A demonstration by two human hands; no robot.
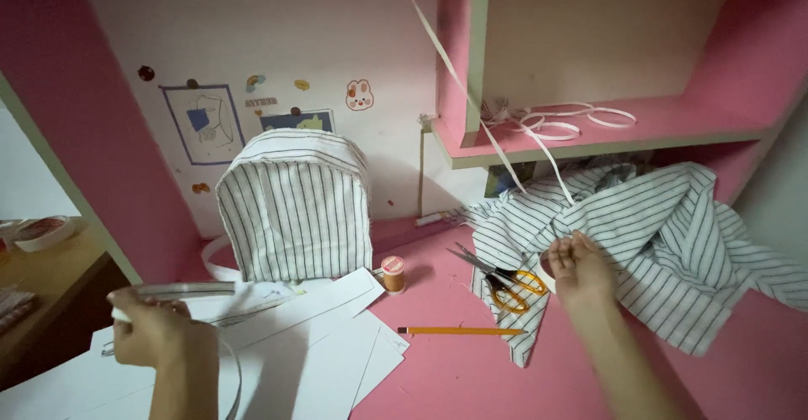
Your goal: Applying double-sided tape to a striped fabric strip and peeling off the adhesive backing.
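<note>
On the pink surface (471, 378), the right hand (579, 270) pinches white tape (471, 104) above striped cloth (665, 235); the left hand (151, 327) grips a tape roll (181, 289). Tape (taut) could snag the scissors (505, 284).

I am looking at a home sewing corner set up at a pink desk (471, 378) with a built-in pink shelf (673, 121). Striped fabric (673, 226) lies heaped on the desk, and a small backpack (295, 205) of the same cloth stands against the wall. Scissors (505, 281), a spool of orange thread (392, 273), a pencil (459, 331), paper pattern sheets (320, 336) and loops of white tape (555, 121) lie about. Stickers (359, 94) and small pictures on the wall suggest a bedroom, not a workshop.
</note>
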